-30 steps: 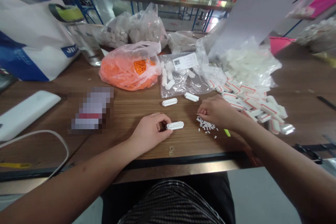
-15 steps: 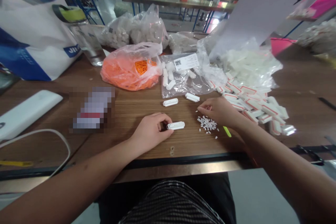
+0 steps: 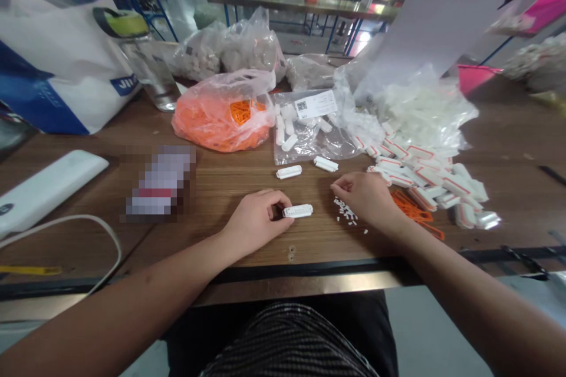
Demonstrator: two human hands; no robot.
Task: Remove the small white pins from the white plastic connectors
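My left hand (image 3: 256,219) pinches the left end of a white plastic connector housing (image 3: 299,211) that lies on the wooden table. Its top shows a row of small slots. My right hand (image 3: 365,194) is over a scatter of tiny white plastic pieces (image 3: 345,212), its thumb and fingertips pressed together; what they hold, if anything, is too small to make out. Just beyond the hands lie two similar white housings, one on the left (image 3: 289,172) and one on the right (image 3: 326,164).
Right of my right hand are orange plastic strips (image 3: 413,209) and a heap of white parts with red edges (image 3: 435,174). Behind stand a bag of orange parts (image 3: 221,123), a clear labelled bag (image 3: 305,144) and a bottle (image 3: 150,70). A white case (image 3: 53,188) lies left.
My right hand has shifted slightly left and lower, now covering part of the tiny pieces and the yellow-green strip. Orange strips beside its wrist have come into view. My left hand keeps its grip.
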